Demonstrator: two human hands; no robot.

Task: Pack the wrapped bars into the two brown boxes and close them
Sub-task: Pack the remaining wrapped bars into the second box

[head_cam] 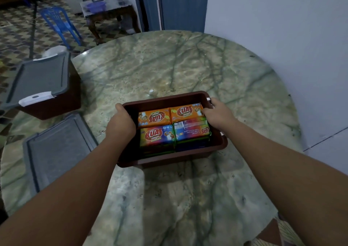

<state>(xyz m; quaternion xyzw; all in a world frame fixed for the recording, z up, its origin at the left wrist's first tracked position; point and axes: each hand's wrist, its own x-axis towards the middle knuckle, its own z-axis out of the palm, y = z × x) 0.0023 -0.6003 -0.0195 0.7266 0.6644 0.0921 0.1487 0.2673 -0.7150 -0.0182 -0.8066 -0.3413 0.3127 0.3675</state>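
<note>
I saw my left hand (122, 122) and right hand (216, 113) gripping the open brown box (169, 159) mid-table, filled with wrapped bars (174, 126); its grey lid (56, 151) lay beside, unfitted. The second box (47, 87) at the table's left edge already looked lidded.

The table (188, 72) lies bare from the open brown box (169, 158) to its far and right edges. At the left edge, a grey lid (56, 151) and a closed brown box (49, 102) block passage.
</note>
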